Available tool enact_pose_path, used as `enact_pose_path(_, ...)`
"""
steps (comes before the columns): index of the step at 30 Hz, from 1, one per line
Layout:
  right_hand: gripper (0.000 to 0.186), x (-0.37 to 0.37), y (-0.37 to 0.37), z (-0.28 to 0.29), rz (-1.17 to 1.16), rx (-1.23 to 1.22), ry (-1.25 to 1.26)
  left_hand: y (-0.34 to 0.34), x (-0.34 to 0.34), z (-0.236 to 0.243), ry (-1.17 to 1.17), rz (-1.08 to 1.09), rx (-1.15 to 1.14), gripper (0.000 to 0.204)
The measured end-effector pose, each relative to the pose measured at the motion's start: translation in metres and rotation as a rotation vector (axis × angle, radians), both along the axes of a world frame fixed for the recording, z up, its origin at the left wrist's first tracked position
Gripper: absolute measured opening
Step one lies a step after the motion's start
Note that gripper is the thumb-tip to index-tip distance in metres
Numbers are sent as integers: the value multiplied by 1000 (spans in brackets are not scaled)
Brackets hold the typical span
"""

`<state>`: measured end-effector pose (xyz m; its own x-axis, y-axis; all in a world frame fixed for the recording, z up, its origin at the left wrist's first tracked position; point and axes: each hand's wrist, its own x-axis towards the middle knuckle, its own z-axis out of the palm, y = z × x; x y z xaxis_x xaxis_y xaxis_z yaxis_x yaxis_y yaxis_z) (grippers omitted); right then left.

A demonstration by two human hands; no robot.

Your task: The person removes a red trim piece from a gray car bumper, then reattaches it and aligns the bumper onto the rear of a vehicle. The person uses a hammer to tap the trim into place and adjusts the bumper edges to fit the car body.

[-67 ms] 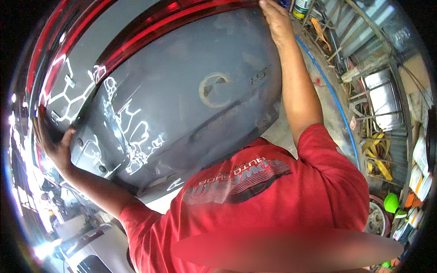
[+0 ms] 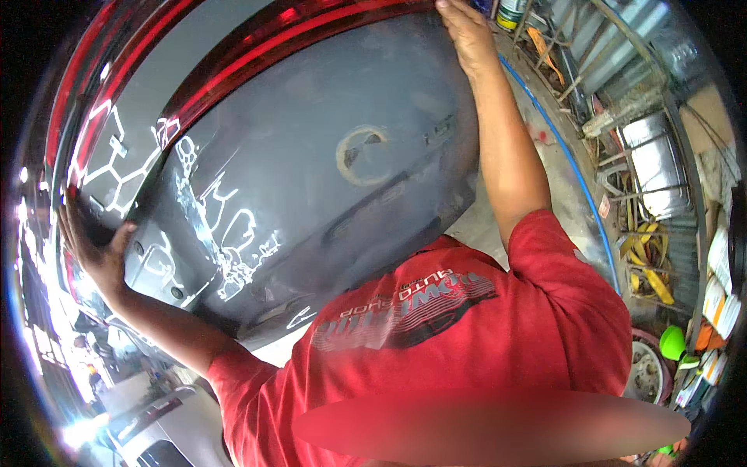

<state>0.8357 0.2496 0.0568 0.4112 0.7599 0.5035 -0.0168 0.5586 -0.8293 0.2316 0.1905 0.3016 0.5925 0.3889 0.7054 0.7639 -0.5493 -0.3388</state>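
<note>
A large dull-grey car tailgate panel (image 2: 296,124) fills the middle, tilted in front of my chest. It bears a round mark (image 2: 363,156) where finish looks worn, and a red light strip (image 2: 257,39) runs along its far edge. At the left, my left hand (image 2: 99,245) grips the glossy side, thumb apart from the fingers. My right hand (image 2: 472,39) holds the far right corner, its fingers stretched along the edge. The fingertips of both hands are partly hidden. Bright reflections cover the panel's left part, beside two black round plugs (image 2: 177,293).
A blue hose (image 2: 564,152) lies along the floor at right. Beyond it stand a metal rack (image 2: 622,117), yellow straps (image 2: 652,268), a green cup-like piece (image 2: 671,342) and a wheel (image 2: 647,372). A light-coloured car (image 2: 183,428) is at lower left.
Very little differs. My right hand and the panel's right end appear slightly further left, and the background there shifts slightly too. Both hands keep their places on the panel.
</note>
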Motion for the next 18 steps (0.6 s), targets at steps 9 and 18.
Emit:
enact_pose_path(9, 45, -7, 14, 4, -36, -97, 28, 4, 31, -5, -1, 214, 83, 117)
enact_pose_path(18, 42, -9, 18, 19, -17, -35, 13, 9, 30, 1, 28, 153, 73, 109)
